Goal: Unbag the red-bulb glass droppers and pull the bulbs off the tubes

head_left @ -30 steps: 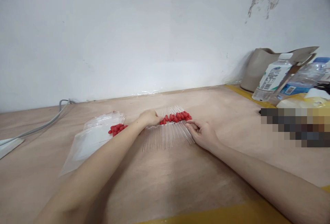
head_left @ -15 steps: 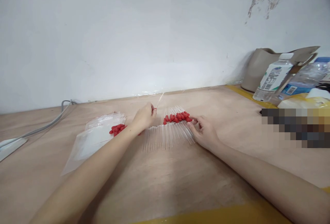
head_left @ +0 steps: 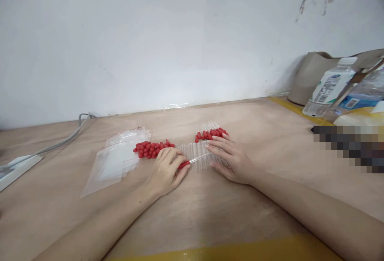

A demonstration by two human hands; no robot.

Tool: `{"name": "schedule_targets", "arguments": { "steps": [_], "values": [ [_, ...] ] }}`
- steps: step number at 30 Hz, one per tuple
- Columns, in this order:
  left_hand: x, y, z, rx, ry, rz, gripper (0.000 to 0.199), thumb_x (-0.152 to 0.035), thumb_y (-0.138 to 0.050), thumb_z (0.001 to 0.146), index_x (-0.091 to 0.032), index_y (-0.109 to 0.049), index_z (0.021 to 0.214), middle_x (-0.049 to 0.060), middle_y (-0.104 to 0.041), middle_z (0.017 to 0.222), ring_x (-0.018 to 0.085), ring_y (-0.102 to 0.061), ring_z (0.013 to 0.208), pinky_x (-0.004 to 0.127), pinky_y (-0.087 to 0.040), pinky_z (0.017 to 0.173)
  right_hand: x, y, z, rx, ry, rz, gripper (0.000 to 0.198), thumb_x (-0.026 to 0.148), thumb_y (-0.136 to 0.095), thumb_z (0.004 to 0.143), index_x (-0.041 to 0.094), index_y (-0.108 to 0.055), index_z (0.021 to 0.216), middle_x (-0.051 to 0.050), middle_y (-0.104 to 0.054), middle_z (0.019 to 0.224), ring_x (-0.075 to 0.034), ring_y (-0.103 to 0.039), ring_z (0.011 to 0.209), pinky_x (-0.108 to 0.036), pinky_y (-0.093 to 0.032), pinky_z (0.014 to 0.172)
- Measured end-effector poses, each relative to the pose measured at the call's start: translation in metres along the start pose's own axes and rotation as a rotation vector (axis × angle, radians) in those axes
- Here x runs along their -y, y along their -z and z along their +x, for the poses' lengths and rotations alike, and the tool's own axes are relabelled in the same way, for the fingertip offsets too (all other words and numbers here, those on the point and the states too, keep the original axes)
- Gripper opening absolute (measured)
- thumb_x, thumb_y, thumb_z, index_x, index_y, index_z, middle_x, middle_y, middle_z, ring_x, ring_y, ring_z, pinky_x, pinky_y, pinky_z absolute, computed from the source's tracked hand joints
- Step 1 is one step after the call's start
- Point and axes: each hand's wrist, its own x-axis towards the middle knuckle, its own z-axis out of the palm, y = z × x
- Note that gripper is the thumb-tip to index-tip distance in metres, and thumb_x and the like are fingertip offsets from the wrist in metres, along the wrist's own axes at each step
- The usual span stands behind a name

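Observation:
My left hand point(head_left: 168, 169) is closed on the red rubber bulb point(head_left: 183, 164) of a glass dropper. Its clear tube point(head_left: 199, 157) points right, across a row of loose glass tubes point(head_left: 192, 149), toward my right hand's fingers. Palm down, my right hand point(head_left: 232, 157) has its fingers spread over the right end of that row; whether they touch the dropper's tip I cannot tell. Behind the row lie several droppers with red bulbs point(head_left: 207, 135), thin ends away from me. A heap of loose red bulbs point(head_left: 150, 149) sits just beyond my left hand.
Clear zip bags point(head_left: 117, 161) lie fanned out on the left. A grey cable point(head_left: 64, 143) runs to a white power strip point(head_left: 21, 169). At the back right stand a bottle point(head_left: 327, 89) and a taupe bag point(head_left: 306, 77). Yellow tape point(head_left: 228, 249) edges the table point(head_left: 180, 217).
My left hand has come down and nearer with the dropper, which pointed up and now lies nearly level. My right hand has moved from the bulbs onto the tubes, its fingers spreading.

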Motion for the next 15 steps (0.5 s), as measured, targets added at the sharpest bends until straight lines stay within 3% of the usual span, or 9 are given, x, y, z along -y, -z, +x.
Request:
{"name": "schedule_targets", "arguments": {
  "steps": [9,15],
  "values": [
    [-0.007,-0.004,0.004,-0.013,-0.078,-0.075,0.008,-0.022,-0.053,0.081,-0.019,-0.058,0.087,0.003,-0.063,0.083,0.016,-0.056,0.080,0.034,-0.043,0.079,0.014,-0.009,0.008,0.062,0.052,-0.062,0.020,0.028,-0.050,0.084,0.020,-0.062,0.097,-0.007,-0.061,0.110,-0.022,-0.046,0.115,-0.049,-0.028,0.103],
    [-0.006,-0.013,0.004,-0.059,-0.178,-0.104,0.028,-0.025,-0.055,0.081,-0.018,-0.055,0.109,0.007,-0.064,0.105,0.020,-0.056,0.104,0.039,-0.046,0.091,0.014,-0.012,0.008,0.006,0.085,-0.029,0.017,0.022,-0.048,0.085,0.019,-0.064,0.092,-0.003,-0.067,0.095,-0.020,-0.052,0.106,-0.048,-0.030,0.103]
  ]
}}
